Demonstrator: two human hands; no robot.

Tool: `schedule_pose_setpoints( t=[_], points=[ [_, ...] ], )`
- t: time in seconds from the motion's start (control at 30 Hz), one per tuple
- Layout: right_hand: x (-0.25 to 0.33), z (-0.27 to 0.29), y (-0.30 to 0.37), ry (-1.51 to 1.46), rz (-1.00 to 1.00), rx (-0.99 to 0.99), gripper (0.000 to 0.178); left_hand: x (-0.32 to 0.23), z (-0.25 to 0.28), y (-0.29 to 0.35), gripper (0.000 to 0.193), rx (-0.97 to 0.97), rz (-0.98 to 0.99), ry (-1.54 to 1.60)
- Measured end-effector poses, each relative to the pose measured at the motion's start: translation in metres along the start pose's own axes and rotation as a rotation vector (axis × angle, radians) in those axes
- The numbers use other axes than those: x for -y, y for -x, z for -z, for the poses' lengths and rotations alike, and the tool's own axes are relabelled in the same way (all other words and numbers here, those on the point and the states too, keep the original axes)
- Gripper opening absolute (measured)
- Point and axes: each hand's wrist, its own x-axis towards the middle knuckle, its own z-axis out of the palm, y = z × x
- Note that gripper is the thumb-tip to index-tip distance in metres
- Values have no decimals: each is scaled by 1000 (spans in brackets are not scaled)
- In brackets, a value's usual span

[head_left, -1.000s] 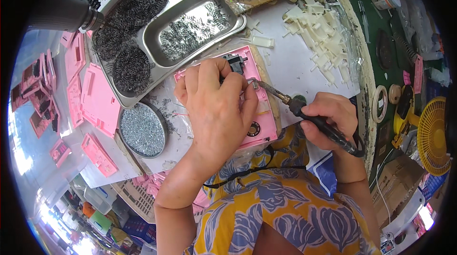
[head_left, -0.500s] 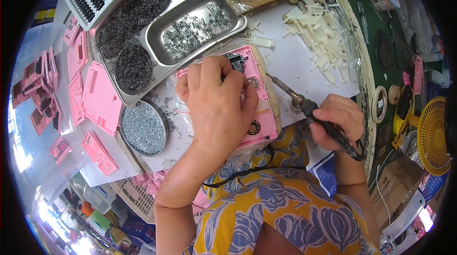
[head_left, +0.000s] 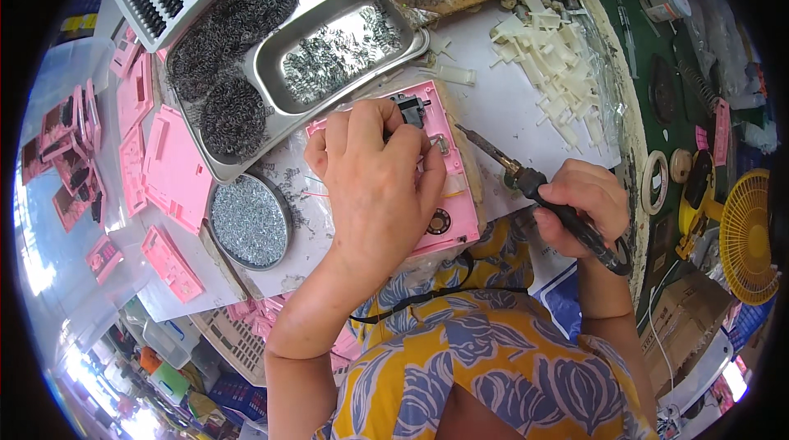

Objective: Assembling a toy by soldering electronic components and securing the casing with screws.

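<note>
A pink plastic casing (head_left: 465, 214) lies in front of me, with a dark motor-like block (head_left: 410, 109) near its far end and a small round black part (head_left: 440, 221) near its close end. Over the casing, my left hand (head_left: 374, 165) is closed, its fingers bent down at a small metal piece by the right wall. What those fingertips pinch is mostly hidden under the hand. Thin wires come out at the hand's left side. My right hand (head_left: 585, 203) grips the black handle of a soldering iron (head_left: 534, 184), whose tip points up-left, just right of the casing and apart from it.
A metal tray (head_left: 275, 103) with dark springs stands beyond my left hand, and a round dish (head_left: 249, 222) of small metal pieces sits nearer. Pink casing parts (head_left: 175, 162) are spread at the left. White plastic parts (head_left: 559, 62) lie far right; a yellow fan (head_left: 748, 234) stands at the right edge.
Almost nothing differs. The soldering iron's tip has shifted very slightly to the left and up, with my right hand; my left hand stays in place on the casing.
</note>
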Motion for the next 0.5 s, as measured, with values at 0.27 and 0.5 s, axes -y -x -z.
schedule_pose_setpoints(
  t=[0.27, 0.5],
  points=[
    [0, 3, -1, 18, 7, -2, 24, 8, 49, 7, 32, 141, 52, -102],
    [1, 3, -8, 20, 32, -8, 25, 41, 72, 30, 21, 305, -70, -202]
  ],
)
